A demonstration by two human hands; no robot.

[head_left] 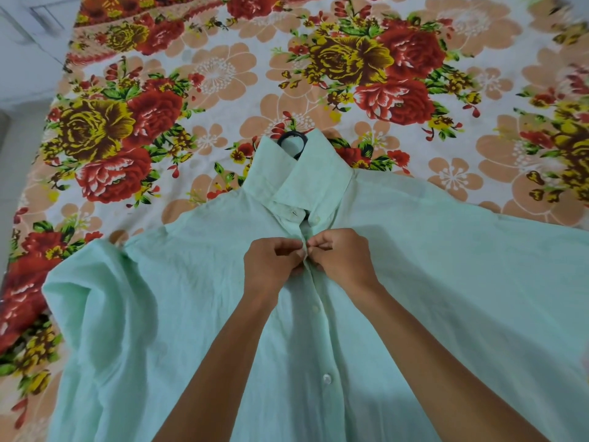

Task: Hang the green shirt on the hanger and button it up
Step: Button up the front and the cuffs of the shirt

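Left hand and right hand both pinch the shirt placket.
Hanger hook clears the collar; bedsheet lies open beyond.

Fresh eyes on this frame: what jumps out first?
The green shirt spread across the lower half, both hands pinching its placket mid-frame: left hand, right hand. Behind it, the loud floral bedsheet fills the top. A black hanger hook pokes out of the collar.
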